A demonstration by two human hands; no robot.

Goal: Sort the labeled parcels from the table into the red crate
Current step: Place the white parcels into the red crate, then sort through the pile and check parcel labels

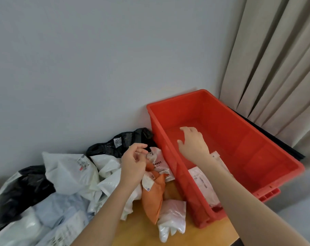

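Observation:
The red crate [253, 150] stands on the table's right side against the wall. A white labeled parcel [203, 185] lies inside it near the front, partly under my right forearm. My right hand [193, 144] hovers over the crate's inside with fingers relaxed and spread, holding nothing. My left hand [133, 166] hangs above the parcel pile left of the crate, fingers loosely curled and empty. Under it lie an orange parcel [153, 196] and a pinkish white printed parcel [159, 162].
A heap of white [70, 173], black [122, 144] and pale blue [62, 208] mailer bags fills the table's left side. A clear plastic bag [172, 219] lies on the wooden table [195, 235] by the crate's front corner. Beige curtains [275, 68] hang at the right.

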